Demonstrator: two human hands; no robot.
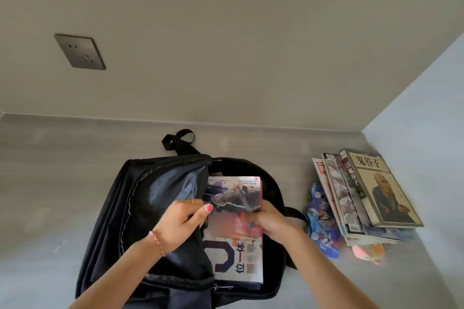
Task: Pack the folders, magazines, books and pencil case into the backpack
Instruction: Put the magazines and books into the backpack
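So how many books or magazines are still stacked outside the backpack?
At least 4, in the stack right of the backpack: the portrait book on top, three fanned out under it toward the left. More may be hidden beneath.

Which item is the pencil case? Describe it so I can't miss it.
Start at the black backpack, then look right to the stack of books. The pencil case lies between them, against the stack's left edge: soft, irregularly shaped, blue with cartoon print, unlike the flat rectangular books.
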